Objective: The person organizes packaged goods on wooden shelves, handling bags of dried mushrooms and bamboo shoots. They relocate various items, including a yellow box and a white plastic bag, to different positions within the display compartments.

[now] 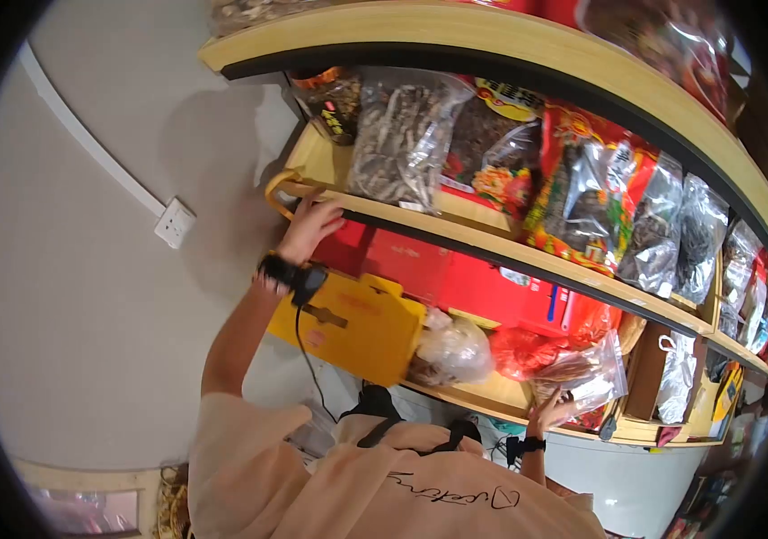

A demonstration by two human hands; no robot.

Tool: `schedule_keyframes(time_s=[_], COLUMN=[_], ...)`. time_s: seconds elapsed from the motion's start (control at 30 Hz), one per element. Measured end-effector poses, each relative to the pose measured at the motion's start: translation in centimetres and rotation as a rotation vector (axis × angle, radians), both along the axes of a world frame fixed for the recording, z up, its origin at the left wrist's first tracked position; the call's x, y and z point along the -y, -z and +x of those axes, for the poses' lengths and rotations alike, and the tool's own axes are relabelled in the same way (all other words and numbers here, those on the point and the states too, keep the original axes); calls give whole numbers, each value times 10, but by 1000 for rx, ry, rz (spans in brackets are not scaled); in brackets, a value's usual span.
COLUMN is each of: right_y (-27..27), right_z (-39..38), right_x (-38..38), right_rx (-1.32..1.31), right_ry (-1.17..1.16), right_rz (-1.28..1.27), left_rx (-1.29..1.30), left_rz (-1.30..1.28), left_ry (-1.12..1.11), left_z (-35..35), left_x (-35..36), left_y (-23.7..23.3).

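My left hand (309, 231) is raised to the left end of the middle shelf edge (384, 213), its fingers hooked over the wooden lip above a yellow box (348, 328). Lower down on the right, my right hand (551, 411) holds the lower edge of a clear plastic bag (592, 375) with brownish contents, at the front of the lower shelf. Red plastic bags (523, 352) and a clear knotted bag (458, 350) lie to the left of that bag.
Bags of dried goods (406, 135) and red-yellow packets (586, 193) fill the middle shelf. Red boxes (474, 287) stand behind on the lower shelf. A wall socket (175, 223) is at left; a cable hangs from my left wrist. A white container (622, 481) stands below.
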State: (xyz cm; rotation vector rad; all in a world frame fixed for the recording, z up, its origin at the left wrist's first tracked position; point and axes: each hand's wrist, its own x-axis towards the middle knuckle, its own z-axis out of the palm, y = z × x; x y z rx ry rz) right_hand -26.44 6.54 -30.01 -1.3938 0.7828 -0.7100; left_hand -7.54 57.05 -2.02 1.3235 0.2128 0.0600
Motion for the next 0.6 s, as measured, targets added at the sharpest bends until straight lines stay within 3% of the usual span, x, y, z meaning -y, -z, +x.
schedule_keyframes(time_s=[0.03,0.07,0.13,0.2,0.27,0.33,0.53,0.6], right_y=[48,2,-55,-96,-128,-172,-239,-258], right_z=[11,34,72,107,136,156,238,272], right_x=[7,-47,-115,-182,-235,-280,-323,-329], right_rx=[238,10,42,113,154,262,191,279], right_ry=[-193,2,-185,-345,-434,-458,-454,-654], right_rz=[40,-242,-124,-193,-189,-305,-886,-668], left_rx=[-115,-220,-326,-98,-112,-104,-62,-30], left_rz=[-167,-331,-490,-380,-407,-252,-293,-260], left_ry=[39,83,15,16,94,39,54,269], left_z=[31,68,135,156,213,234,223,234], left_x=[-22,-40,-66,-52,-73,-72,-66,-79], left_y=[-3,-8,1,-13,13,21,14,27])
